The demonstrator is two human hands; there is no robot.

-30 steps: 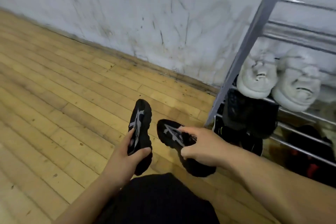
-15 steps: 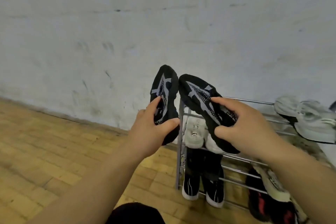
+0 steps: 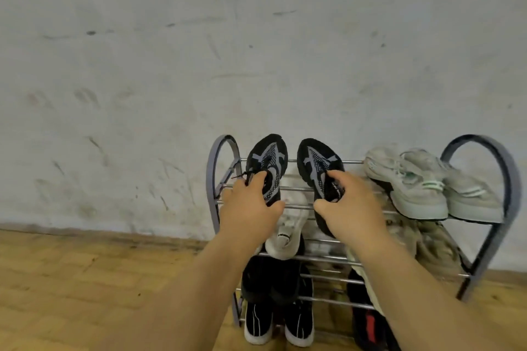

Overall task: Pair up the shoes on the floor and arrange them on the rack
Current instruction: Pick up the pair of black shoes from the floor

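— Gripping one shoe apiece, that's the story! The left hand [image 3: 251, 208] has its fingers curled over the laced throat of a black knit sneaker with grey overlay strips [image 3: 269, 157], thumb hooked round the shoe's inner side.

— And the right hand [image 3: 348, 208] mirrors it: fingers folded over the collar of the matching black sneaker [image 3: 316, 159], thumb clamped on the side nearest its twin. Neither hand is spread; both are wrapped round a shoe.

— Where are the shoes sitting?

— Side by side, toes pointing away towards the scuffed white wall [image 3: 171, 65], a narrow gap between them, over the left end of the top tier of the grey metal rack with arched ends [image 3: 212, 168]. Whether the soles touch the bars, I cannot tell; the hands cover the heels.

— Arm pose?

— Both bare forearms reach forward from the bottom of the view, nearly parallel, wrists level with each other.

— Company on that tier?

— A pair of pale grey-green sneakers [image 3: 405, 179] at the right end, well apart from the black ones. One tier down, a white shoe [image 3: 285, 236] shows between the wrists. Lower still, black shoes with white stripes [image 3: 258, 322] and, to their right, a black shoe with a red patch [image 3: 368, 325]. Wooden plank floor [image 3: 85, 279] runs off to the left.
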